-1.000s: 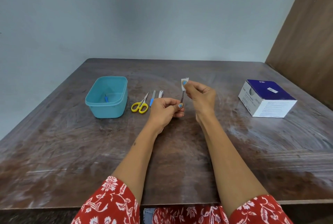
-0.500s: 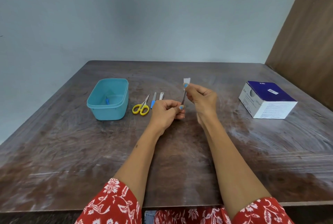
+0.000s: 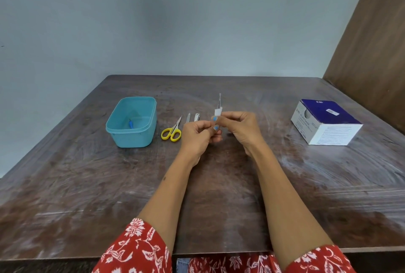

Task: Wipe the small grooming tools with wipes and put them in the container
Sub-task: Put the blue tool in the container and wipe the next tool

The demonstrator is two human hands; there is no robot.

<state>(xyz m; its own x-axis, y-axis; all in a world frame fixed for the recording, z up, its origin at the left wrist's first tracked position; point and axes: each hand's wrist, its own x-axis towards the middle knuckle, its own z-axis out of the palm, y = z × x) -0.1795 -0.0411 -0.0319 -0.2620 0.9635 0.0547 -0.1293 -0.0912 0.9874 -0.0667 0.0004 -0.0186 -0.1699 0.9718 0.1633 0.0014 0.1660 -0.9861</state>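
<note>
The left hand [image 3: 198, 134] grips the lower end of a thin metal tool [image 3: 219, 99]. The right hand [image 3: 241, 129] pinches a white wipe [image 3: 218, 111] around it, above the worktop [image 3: 219, 185].

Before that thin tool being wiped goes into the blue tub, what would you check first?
1. Thin tool held firmly by left hand: ok.
2. Wipe pinched on it by right hand: ok.
3. Tool wiped clean: cannot tell.
4. Blue tub open, has room: ok.
5. Path to tub passes over scissors; nothing tall in the way: ok.
</note>
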